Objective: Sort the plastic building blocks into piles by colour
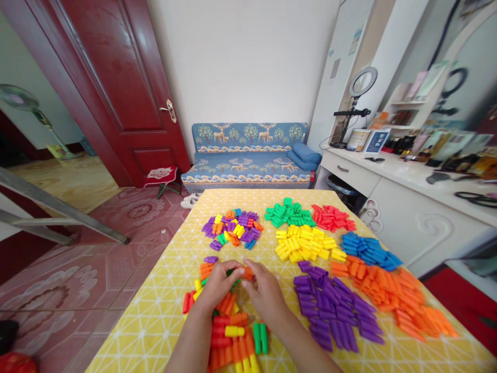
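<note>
My left hand [220,284] and my right hand [267,296] meet low over the table, fingertips close together. My right fingers are closed on an orange building block [247,273] shaped like joined short tubes. My left fingers pinch a green block, mostly hidden behind them, and their tips touch the orange one. Under and around my forearms lie more blocks: red and orange ones with a yellow block [234,331] on top, and a green block [260,338] by my right wrist. My left arm covers part of this group.
Sorted piles lie to the right: green [289,213], red [333,218], yellow [306,242], blue [368,251], orange [388,290] and purple [334,305]. A mixed pile [233,228] lies at the back left. Beyond the table [155,311] stands a blue sofa [248,166].
</note>
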`<state>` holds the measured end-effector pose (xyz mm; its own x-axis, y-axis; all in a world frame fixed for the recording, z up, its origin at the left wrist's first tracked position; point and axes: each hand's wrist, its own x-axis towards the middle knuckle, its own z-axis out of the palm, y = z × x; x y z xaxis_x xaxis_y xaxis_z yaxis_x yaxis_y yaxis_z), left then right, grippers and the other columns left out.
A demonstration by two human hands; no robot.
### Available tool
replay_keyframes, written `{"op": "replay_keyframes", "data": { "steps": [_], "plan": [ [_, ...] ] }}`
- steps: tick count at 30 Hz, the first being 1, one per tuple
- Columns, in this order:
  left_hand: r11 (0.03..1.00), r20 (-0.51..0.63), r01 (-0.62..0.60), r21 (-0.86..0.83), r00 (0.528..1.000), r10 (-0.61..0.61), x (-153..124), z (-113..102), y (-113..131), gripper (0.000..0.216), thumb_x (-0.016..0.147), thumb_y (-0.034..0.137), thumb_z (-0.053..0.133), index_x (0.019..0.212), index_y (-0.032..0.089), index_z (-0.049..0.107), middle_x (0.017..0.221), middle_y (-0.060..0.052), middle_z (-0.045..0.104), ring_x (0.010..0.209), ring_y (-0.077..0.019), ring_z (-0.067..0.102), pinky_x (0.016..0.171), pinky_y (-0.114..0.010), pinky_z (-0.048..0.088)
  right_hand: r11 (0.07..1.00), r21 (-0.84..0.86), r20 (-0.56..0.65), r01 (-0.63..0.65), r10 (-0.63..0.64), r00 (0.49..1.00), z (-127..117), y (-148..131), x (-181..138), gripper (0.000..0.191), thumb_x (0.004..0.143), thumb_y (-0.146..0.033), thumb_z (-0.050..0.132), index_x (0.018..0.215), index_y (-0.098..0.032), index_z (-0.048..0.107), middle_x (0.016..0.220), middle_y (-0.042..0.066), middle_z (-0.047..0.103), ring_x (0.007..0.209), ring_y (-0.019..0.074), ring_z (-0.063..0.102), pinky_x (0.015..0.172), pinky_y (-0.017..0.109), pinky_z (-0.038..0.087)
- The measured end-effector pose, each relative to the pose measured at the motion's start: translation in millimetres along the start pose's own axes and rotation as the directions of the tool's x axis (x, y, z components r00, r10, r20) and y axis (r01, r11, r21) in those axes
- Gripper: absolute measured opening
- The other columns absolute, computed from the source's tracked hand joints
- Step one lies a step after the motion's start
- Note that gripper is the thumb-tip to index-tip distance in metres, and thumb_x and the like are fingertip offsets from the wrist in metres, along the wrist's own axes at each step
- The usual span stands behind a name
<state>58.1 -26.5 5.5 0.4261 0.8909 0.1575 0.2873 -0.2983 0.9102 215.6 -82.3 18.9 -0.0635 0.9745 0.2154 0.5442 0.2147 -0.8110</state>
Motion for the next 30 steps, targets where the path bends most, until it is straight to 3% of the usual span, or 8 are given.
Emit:
{"op": "replay_keyframes", "data": {
  "steps": [3, 8, 13, 17, 23, 26, 30],
  "plan": [
    [1.0, 0.006, -0.003, 0.005, 1.0, 0.003, -0.3, -1.1, 0.1, 0.03, 0.086, 0.039, 0.057, 0.078, 0.014, 0.071, 0.073, -0.004, 0.069, 0.073, -0.017, 0.061, 0.069, -0.024, 0.046, 0.994, -0.105, -0.022, -0.017, 0.015, 1.0, -0.7, -8.9, 2.6, 0.028, 0.085, -0.019, 0.053, 0.11, -0.022, 0.065, 0.104, 0.005, 0.068, 0.098, 0.0197, 0.061, 0.088, 0.031, 0.044],
    [0.999, 0.016, 0.009, 0.033, 1.0, -0.009, -0.7, -0.3, -0.3, 0.037, 0.086, 0.042, 0.057, 0.062, 0.013, 0.064, 0.06, 0.0, 0.06, 0.061, -0.0125, 0.053, 0.058, -0.021, 0.039, 0.962, -0.266, -0.042, -0.065, 0.055, 0.998, 2.4, -13.1, -2.3, 0.013, 0.085, -0.028, 0.058, 0.092, -0.022, 0.068, 0.088, 0.004, 0.068, 0.086, 0.0204, 0.061, 0.075, 0.029, 0.042],
    [0.999, -0.052, 0.029, 0.023, 0.998, -0.028, 0.1, 0.6, -1.6, 0.045, 0.086, 0.047, 0.054, 0.056, 0.014, 0.058, 0.054, 0.001, 0.054, 0.056, -0.0114, 0.049, 0.055, -0.021, 0.036, 0.982, -0.186, -0.062, -0.018, 0.007, 0.998, -10.3, -8.9, -7.2, 0.01, 0.082, -0.024, 0.059, 0.083, -0.023, 0.069, 0.085, 0.001, 0.067, 0.083, 0.0169, 0.06, 0.074, 0.026, 0.042],
    [0.998, -0.074, 0.041, 0.055, 0.997, -0.036, 1.7, -0.5, -1.7, 0.044, 0.086, 0.048, 0.053, 0.059, 0.014, 0.06, 0.058, -0.002, 0.059, 0.059, -0.0132, 0.052, 0.058, -0.022, 0.039, 0.991, -0.117, -0.226, -0.061, 0.033, 0.974, -62.3, 6.0, -8.9, 0.02, 0.086, -0.034, 0.054, 0.094, -0.022, 0.067, 0.09, 0.002, 0.069, 0.08, 0.0165, 0.061, 0.073, 0.027, 0.045],
    [0.995, -0.067, 0.039, 0.095, 0.997, -0.033, 2.9, 0.4, 0.1, 0.042, 0.086, 0.047, 0.053, 0.061, 0.015, 0.061, 0.061, -0.002, 0.061, 0.061, -0.0142, 0.054, 0.059, -0.023, 0.04, 0.875, -0.426, -0.476, -0.231, 0.001, 0.88, -180.5, 66.2, -10.6, 0.036, 0.084, -0.05, 0.051, 0.1, -0.021, 0.067, 0.088, 0.005, 0.07, 0.08, 0.0215, 0.064, 0.071, 0.032, 0.047],
    [0.995, -0.07, 0.036, 0.098, 0.997, -0.029, 2.6, 0.6, -0.4, 0.042, 0.085, 0.049, 0.055, 0.061, 0.015, 0.062, 0.061, -0.002, 0.061, 0.061, -0.0143, 0.054, 0.059, -0.022, 0.04, 0.762, -0.538, -0.467, -0.36, 0.086, 0.88, -223.3, 97.1, -10.4, 0.029, 0.082, -0.042, 0.053, 0.096, -0.021, 0.066, 0.084, 0.005, 0.071, 0.079, 0.0228, 0.065, 0.065, 0.031, 0.045],
    [0.993, -0.071, 0.03, 0.111, 0.997, -0.022, 1.7, -0.4, -1.4, 0.042, 0.084, 0.05, 0.055, 0.062, 0.015, 0.063, 0.061, -0.002, 0.062, 0.061, -0.0147, 0.054, 0.058, -0.023, 0.04, 0.581, -0.706, -0.383, -0.405, 0.168, 0.908, -246.4, 119.1, -6.5, 0.02, 0.082, -0.032, 0.055, 0.091, -0.025, 0.07, 0.091, 0.005, 0.073, 0.082, 0.0248, 0.065, 0.064, 0.032, 0.042]
  ]
}}
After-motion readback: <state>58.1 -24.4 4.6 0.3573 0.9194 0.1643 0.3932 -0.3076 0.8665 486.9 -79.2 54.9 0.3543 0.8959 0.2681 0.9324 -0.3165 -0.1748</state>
